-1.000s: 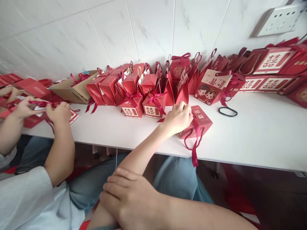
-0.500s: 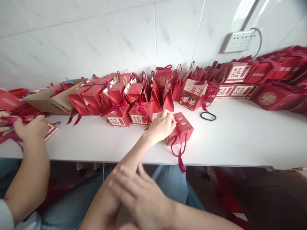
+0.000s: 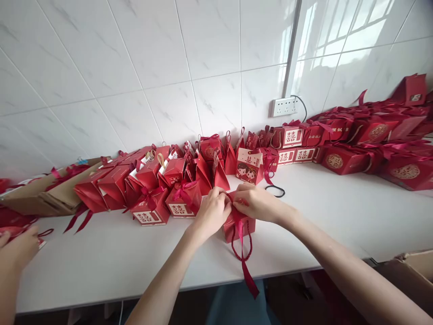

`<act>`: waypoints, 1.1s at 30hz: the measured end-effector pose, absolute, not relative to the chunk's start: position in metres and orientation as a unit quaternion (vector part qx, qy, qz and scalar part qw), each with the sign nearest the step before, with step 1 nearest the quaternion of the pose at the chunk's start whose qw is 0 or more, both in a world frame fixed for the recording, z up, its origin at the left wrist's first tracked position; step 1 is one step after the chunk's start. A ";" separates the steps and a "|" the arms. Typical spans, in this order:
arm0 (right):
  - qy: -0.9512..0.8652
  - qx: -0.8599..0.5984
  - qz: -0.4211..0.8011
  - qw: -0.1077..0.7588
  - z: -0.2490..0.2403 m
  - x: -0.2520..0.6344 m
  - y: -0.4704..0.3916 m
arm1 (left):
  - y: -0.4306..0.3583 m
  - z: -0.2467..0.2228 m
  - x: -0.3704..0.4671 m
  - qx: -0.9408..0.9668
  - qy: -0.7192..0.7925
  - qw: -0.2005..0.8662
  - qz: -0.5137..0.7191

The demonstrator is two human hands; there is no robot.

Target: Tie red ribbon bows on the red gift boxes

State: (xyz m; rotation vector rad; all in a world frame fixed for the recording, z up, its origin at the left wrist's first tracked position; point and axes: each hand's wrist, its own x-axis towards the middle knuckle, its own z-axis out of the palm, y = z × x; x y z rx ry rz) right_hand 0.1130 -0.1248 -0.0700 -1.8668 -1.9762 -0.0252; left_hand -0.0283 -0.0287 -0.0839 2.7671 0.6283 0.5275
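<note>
A red gift box [image 3: 248, 225] with a dark red rope handle [image 3: 250, 246] sits on the white table in front of me. Over its top runs a dark red ribbon [image 3: 238, 225], one tail of which hangs down past the table edge. My left hand [image 3: 213, 210] pinches the ribbon at the box's left upper side. Across from it, my right hand [image 3: 255, 202] is closed on the ribbon too, its fingers bent over the box top. The two hands nearly meet, and they cover much of the box's upper face.
Finished-looking red boxes [image 3: 184, 198] crowd the back of the table, with more stacked [image 3: 345, 158] to the right. A black loop [image 3: 275, 191] lies behind my right hand. Cardboard [image 3: 57, 198] lies at left, near another person's hand [image 3: 20, 246]. A carton [image 3: 412, 271] stands lower right.
My right hand has risen from beside my left forearm to the box top and closed on the ribbon. My left hand stays at the box. The view has turned right and up.
</note>
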 end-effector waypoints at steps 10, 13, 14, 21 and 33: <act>-0.714 -0.664 0.055 0.218 -0.071 0.143 -0.080 | 0.015 -0.097 -0.006 0.935 0.166 0.215 0.229; -0.717 -0.649 0.062 0.248 -0.083 0.147 -0.079 | 0.014 -0.111 -0.005 0.906 0.192 0.265 0.267; -0.715 -0.644 0.065 0.263 -0.088 0.148 -0.080 | 0.013 -0.115 -0.005 0.894 0.198 0.289 0.279; -0.710 -0.585 0.117 0.375 -0.103 0.154 -0.087 | 0.006 -0.119 -0.007 0.852 0.212 0.364 0.311; -0.701 -0.552 0.205 0.402 -0.104 0.155 -0.090 | 0.002 -0.117 -0.009 0.867 0.185 0.337 0.319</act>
